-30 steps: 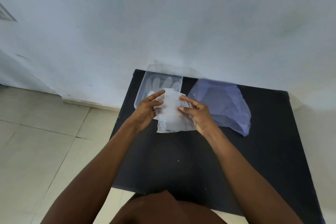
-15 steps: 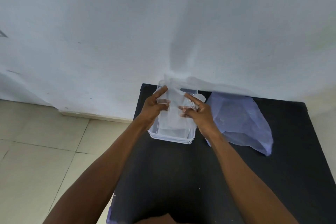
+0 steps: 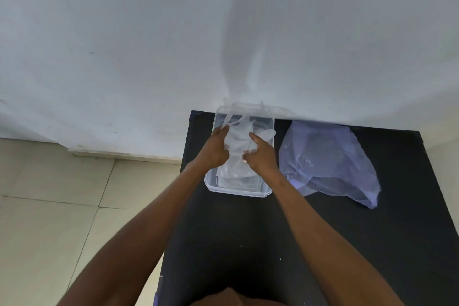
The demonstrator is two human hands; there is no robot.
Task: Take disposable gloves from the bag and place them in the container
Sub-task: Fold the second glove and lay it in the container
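Observation:
A clear plastic container (image 3: 238,192) stands at the back left of the black table, against the wall. Both hands are over it. My left hand (image 3: 215,149) and my right hand (image 3: 260,155) pinch a translucent disposable glove (image 3: 237,139) between them, and it hangs down into the container. More thin gloves lie flat on the container's floor beneath it. The pale purple plastic bag (image 3: 327,164) lies crumpled on the table just right of the container, with neither hand on it.
The black table (image 3: 248,243) runs toward me, and its left edge drops to a beige tiled floor (image 3: 49,206). A white wall (image 3: 173,45) rises directly behind the container and the bag.
Both hands carried the glove from the table's middle to the container and lowered it inside. The view tilted up toward the wall.

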